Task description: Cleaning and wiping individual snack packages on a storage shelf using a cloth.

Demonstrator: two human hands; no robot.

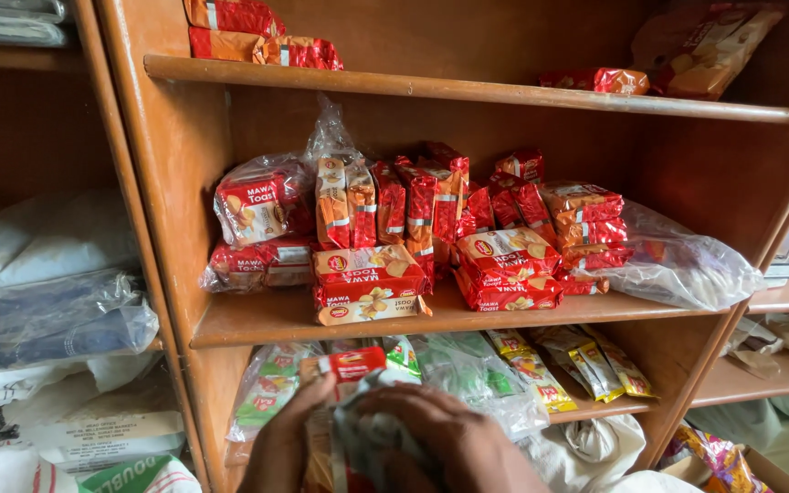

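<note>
My left hand [283, 443] and my right hand [454, 443] meet at the bottom middle of the view, in front of a wooden shelf unit. Both are closed around a crumpled clear plastic bag [372, 438] that holds an orange and red snack packet [349, 363]. Just behind the hands, the lower shelf [595, 408] carries green and yellow packets in clear wrap. One shelf up, the middle shelf [267, 321] bears stacked red and orange biscuit packets [369, 285], some standing upright at the back.
The top shelf [468, 91] has a few red packets. A loose clear bag [687, 265] lies at the middle shelf's right end. Folded bags and sacks [47, 301] fill the left compartment. More shelves with wrappers [778, 342] stand at the right.
</note>
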